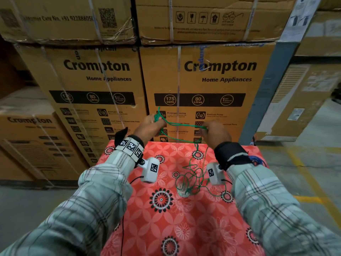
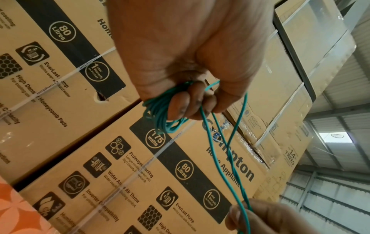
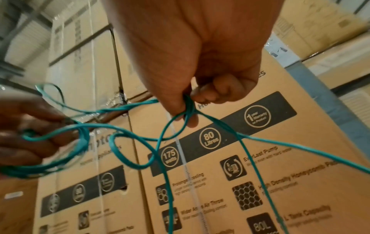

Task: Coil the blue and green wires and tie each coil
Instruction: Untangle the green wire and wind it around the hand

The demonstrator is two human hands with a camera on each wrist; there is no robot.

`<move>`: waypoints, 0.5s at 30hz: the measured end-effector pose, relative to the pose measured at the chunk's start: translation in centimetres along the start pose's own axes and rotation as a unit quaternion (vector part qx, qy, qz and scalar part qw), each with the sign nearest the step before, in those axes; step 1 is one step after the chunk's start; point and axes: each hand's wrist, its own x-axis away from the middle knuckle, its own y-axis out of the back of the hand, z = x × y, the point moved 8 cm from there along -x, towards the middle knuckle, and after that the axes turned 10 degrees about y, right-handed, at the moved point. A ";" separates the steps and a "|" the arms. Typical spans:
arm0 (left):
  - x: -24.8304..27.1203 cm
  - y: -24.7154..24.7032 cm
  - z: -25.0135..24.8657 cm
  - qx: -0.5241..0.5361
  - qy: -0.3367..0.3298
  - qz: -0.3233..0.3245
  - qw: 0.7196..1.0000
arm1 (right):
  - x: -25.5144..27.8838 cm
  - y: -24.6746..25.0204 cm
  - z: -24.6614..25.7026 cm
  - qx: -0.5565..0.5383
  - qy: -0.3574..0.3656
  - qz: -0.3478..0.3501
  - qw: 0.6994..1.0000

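Both hands are raised above the far edge of the table. My left hand [image 1: 155,124] grips a small bundle of green wire loops [image 2: 160,114], its fingers [image 2: 180,104] curled round them. Strands of the green wire [image 1: 184,124] run across to my right hand [image 1: 212,131], which pinches them between thumb and fingers [image 3: 186,104]. From there the wire drops to a loose tangle [image 1: 191,180] on the tablecloth. Blue wire [image 1: 257,160] shows at the table's right edge, partly hidden by my right wrist.
The table wears a red floral cloth [image 1: 166,218]. Stacked Crompton cardboard boxes [image 1: 212,80] stand close behind it. Concrete floor with yellow lines [image 1: 310,191] lies to the right.
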 end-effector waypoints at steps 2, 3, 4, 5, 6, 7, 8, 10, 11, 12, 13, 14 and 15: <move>0.1 0.3 -1.4 0.026 -0.013 -0.026 0.999 | -0.9 1.5 -0.2 0.032 -0.035 -0.009 0.999; 0.1 0.5 -2.3 0.041 -0.026 -0.035 0.998 | -1.6 2.6 0.3 0.028 -0.031 -0.030 0.999; 0.1 0.9 -3.2 0.052 -0.044 -0.049 0.996 | -2.4 3.7 0.9 0.009 -0.012 -0.067 0.998; -0.1 1.5 -4.1 0.059 -0.060 -0.064 0.994 | -3.2 5.1 1.8 -0.023 0.019 -0.111 0.993; -0.4 2.2 -4.7 0.068 -0.073 -0.078 0.992 | -3.7 6.3 2.4 -0.061 0.049 -0.156 0.985; -0.7 3.0 -5.0 0.076 -0.079 -0.090 0.990 | -4.0 7.3 2.9 -0.095 0.071 -0.187 0.975; -1.1 3.8 -4.9 0.083 -0.080 -0.099 0.988 | -4.4 7.6 3.1 -0.111 0.082 -0.198 0.971; -1.3 4.7 -3.9 0.085 -0.075 -0.108 0.988 | -4.8 5.8 2.4 -0.078 0.066 -0.138 0.985; -1.3 4.9 -3.1 0.075 -0.073 -0.116 0.988 | -4.7 3.9 1.6 -0.034 0.041 -0.077 0.996; -1.2 5.1 -2.4 0.064 -0.076 -0.125 0.987 | -4.5 1.9 0.6 0.011 0.014 -0.023 1.000; -1.1 5.1 -1.8 0.058 -0.079 -0.131 0.987 | -4.0 0.4 -0.3 0.040 -0.010 0.013 0.999; -1.1 5.1 -1.2 0.060 -0.078 -0.136 0.986 | -3.5 -0.7 -1.1 0.044 -0.025 0.027 0.998; -1.2 5.3 -0.7 0.072 -0.074 -0.136 0.985 | -3.1 -1.4 -1.6 0.023 -0.034 0.033 0.999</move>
